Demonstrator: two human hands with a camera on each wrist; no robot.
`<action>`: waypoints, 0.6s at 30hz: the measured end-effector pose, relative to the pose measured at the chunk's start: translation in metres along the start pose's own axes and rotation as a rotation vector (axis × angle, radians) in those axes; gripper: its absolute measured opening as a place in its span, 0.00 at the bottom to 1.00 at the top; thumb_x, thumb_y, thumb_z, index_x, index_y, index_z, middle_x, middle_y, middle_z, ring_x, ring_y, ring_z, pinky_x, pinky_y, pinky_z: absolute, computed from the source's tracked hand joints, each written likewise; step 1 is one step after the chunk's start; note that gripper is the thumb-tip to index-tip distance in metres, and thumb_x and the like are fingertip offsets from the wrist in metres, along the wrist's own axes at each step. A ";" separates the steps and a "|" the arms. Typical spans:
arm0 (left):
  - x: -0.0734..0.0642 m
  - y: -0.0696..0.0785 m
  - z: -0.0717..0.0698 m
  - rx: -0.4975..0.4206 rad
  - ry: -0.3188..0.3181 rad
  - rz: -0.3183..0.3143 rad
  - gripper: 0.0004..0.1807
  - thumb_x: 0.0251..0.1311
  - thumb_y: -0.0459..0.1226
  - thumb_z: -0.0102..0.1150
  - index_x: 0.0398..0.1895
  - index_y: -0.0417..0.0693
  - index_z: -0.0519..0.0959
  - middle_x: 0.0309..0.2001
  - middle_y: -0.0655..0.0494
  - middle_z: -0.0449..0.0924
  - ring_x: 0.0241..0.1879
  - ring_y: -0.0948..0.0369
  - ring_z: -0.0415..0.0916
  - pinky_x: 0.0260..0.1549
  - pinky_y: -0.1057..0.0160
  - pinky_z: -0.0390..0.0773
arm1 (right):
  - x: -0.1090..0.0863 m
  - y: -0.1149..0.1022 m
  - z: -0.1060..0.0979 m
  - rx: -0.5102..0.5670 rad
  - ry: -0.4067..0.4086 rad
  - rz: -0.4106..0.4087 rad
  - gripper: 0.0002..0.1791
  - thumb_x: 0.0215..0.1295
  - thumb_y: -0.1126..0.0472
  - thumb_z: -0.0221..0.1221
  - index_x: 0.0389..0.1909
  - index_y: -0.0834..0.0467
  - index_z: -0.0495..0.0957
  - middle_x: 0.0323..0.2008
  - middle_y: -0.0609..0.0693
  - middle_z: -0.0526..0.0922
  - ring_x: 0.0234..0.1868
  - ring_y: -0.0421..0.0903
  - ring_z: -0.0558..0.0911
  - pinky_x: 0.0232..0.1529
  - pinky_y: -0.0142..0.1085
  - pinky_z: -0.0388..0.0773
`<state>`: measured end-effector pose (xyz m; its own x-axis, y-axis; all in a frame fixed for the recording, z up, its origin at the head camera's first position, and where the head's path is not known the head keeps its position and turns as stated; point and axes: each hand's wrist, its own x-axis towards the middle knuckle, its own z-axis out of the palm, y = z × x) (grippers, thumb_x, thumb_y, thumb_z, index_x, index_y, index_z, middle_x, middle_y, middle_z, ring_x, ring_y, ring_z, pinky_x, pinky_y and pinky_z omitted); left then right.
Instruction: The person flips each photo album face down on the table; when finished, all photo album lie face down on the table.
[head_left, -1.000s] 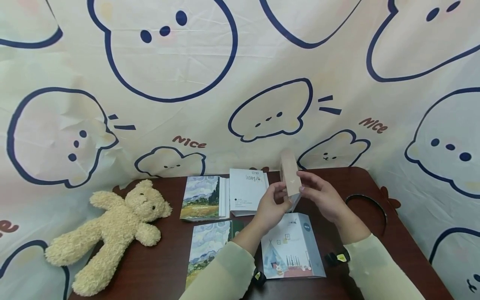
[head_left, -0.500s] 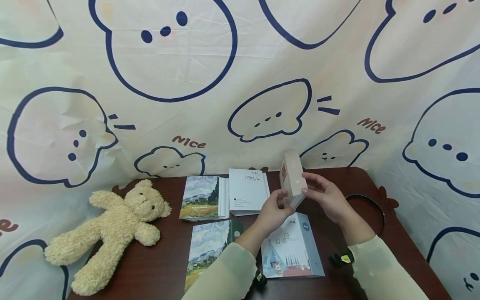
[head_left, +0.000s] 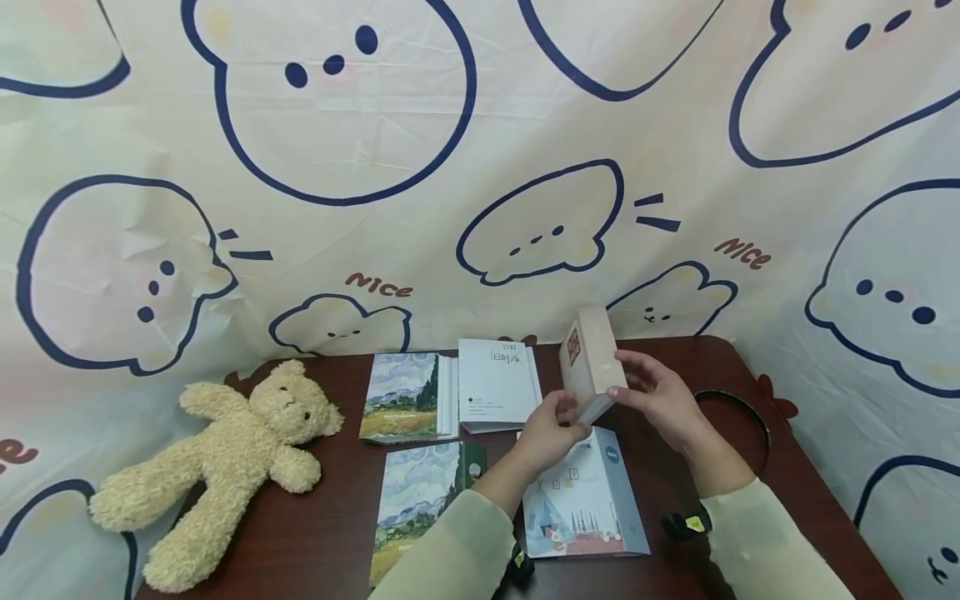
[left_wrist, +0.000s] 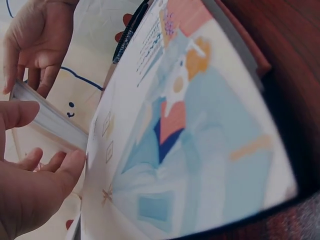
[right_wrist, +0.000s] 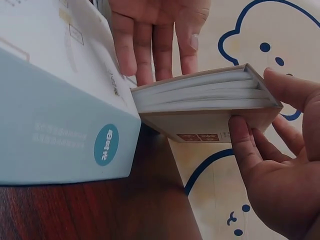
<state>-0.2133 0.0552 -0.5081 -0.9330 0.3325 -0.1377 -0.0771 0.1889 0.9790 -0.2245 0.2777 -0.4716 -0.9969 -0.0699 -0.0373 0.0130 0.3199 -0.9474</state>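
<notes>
A thick beige photo album (head_left: 588, 362) with a red square print is held upright and tilted at the back right of the table. My right hand (head_left: 660, 400) grips its right edge; in the right wrist view the thumb (right_wrist: 287, 85) and the fingers (right_wrist: 245, 145) lie on opposite covers. At the lower left corner my left hand (head_left: 547, 429) holds it, fingers (left_wrist: 70, 170) along the left cover and thumb (left_wrist: 22, 112) near the page edge. White page edges show between the covers. Just in front lies a white and blue album (head_left: 577, 508) with a tent drawing.
Two landscape-painting albums (head_left: 401, 396) lie left of the hands, the nearer one partly under the left sleeve (head_left: 457, 542). A white album (head_left: 491, 383) lies beside the back one. A teddy bear (head_left: 240, 467) lies at far left, a black headband (head_left: 742, 408) at right.
The beige photo album has shifted slightly right and turned, bringing its red-printed cover into view. Both hands have moved along with it; the other things stay put.
</notes>
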 end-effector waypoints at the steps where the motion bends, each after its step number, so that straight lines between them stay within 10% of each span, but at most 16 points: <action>1: 0.000 -0.001 0.000 0.002 -0.003 -0.001 0.31 0.65 0.38 0.68 0.71 0.48 0.71 0.66 0.49 0.76 0.67 0.49 0.74 0.68 0.44 0.71 | -0.001 0.001 -0.001 -0.001 0.004 0.002 0.45 0.62 0.50 0.74 0.77 0.53 0.64 0.75 0.57 0.66 0.70 0.63 0.73 0.67 0.57 0.72; 18: 0.002 -0.006 0.004 0.044 -0.018 -0.022 0.31 0.66 0.40 0.67 0.71 0.47 0.71 0.66 0.50 0.77 0.66 0.52 0.75 0.67 0.46 0.73 | -0.007 0.018 -0.014 -0.018 0.072 0.022 0.42 0.67 0.50 0.71 0.78 0.55 0.63 0.75 0.59 0.65 0.71 0.63 0.71 0.68 0.55 0.70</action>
<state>-0.2128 0.0587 -0.5147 -0.9246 0.3444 -0.1626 -0.0820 0.2368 0.9681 -0.2185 0.2970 -0.4841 -0.9994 0.0056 -0.0345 0.0343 0.3375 -0.9407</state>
